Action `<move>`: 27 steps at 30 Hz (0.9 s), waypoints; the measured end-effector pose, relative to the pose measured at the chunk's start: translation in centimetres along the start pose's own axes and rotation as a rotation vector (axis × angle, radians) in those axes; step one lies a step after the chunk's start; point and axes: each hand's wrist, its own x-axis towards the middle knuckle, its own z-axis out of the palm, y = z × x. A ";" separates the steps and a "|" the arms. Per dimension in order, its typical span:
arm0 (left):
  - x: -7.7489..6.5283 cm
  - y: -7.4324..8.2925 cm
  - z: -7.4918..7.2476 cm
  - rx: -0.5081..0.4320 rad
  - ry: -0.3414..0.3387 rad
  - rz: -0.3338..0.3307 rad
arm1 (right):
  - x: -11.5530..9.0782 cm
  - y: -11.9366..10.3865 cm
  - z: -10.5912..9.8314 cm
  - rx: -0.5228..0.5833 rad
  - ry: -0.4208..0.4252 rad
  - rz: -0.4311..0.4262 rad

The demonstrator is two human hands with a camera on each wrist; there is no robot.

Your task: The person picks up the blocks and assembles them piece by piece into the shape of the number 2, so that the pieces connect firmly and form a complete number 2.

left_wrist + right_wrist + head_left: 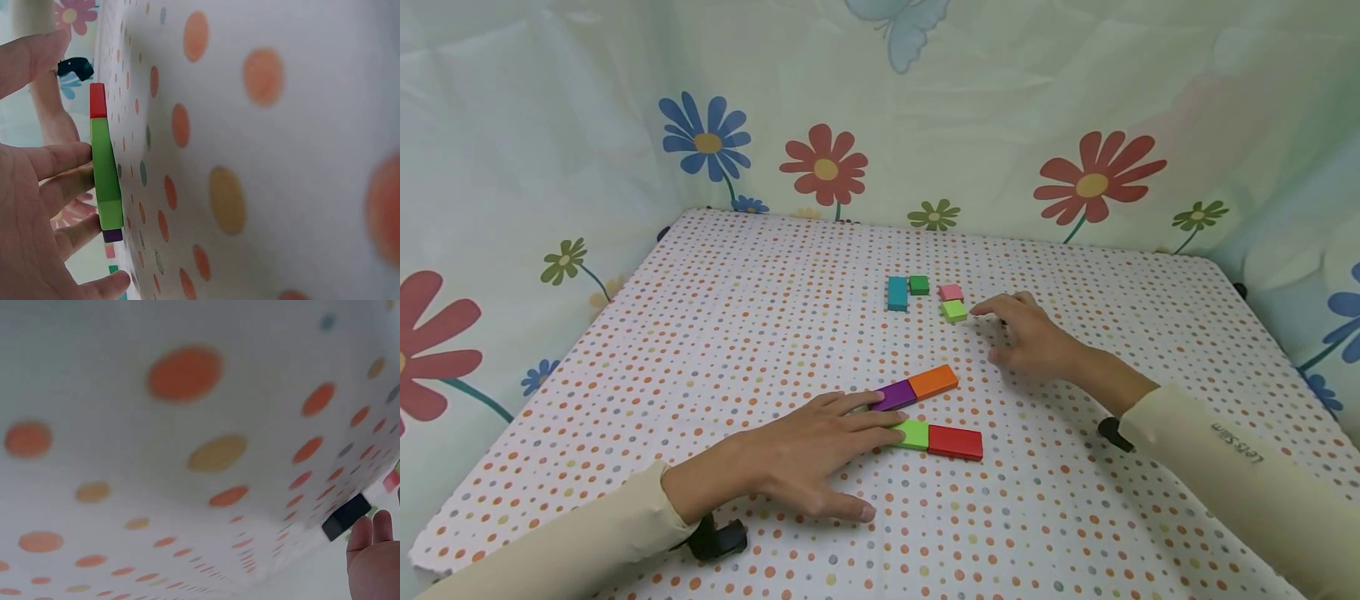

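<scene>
My left hand [812, 450] lies stretched out with its fingertips on a purple block [892, 396] and a lime green block [913, 434]. An orange block [934, 382] adjoins the purple one, and a red block [955, 442] adjoins the green one. In the left wrist view, fingers touch the side of the long green block [105, 172]. My right hand [1033, 337] hovers with loosely bent fingers beside a small light green block [954, 311]. In the right wrist view, a dark block [347, 517] shows right at its fingertips; the hand hides it in the head view.
A pink block [951, 292] sits against the small light green one. Left of these are a dark green block [919, 285] and a teal block [897, 294]. The dotted tablecloth [760, 317] runs back to a flowered curtain [955, 125].
</scene>
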 end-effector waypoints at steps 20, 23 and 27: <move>0.0 -0.1 0.2 0.021 0.000 0.005 | 1.2 2.7 -1.1 -0.033 -0.013 0.169; 0.0 -0.1 0.2 0.018 0.001 0.002 | 1.3 2.9 -1.3 -0.039 -0.014 0.183; 0.0 -0.1 0.2 0.016 0.007 0.003 | 1.5 3.5 -1.5 -0.070 -0.020 0.186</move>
